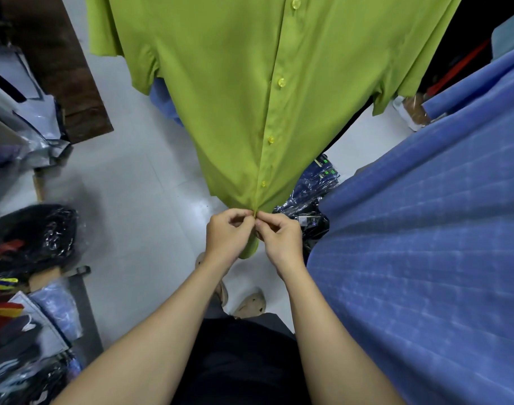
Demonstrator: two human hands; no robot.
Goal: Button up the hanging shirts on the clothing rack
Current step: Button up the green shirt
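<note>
Head view looks down a green shirt (235,83) hanging in front, four buttons closed along its placket (274,118). Both hands meet at the hem: left hand (226,233) and right hand (280,239) pinch the fabric edges together. Just right hangs a blue shirt (425,244).

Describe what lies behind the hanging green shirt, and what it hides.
Behind the green shirt, a blue garment peeks out at its left edge and plastic-wrapped dark clothes at its lower right. The rest of both, and the floor beyond, is covered.
</note>
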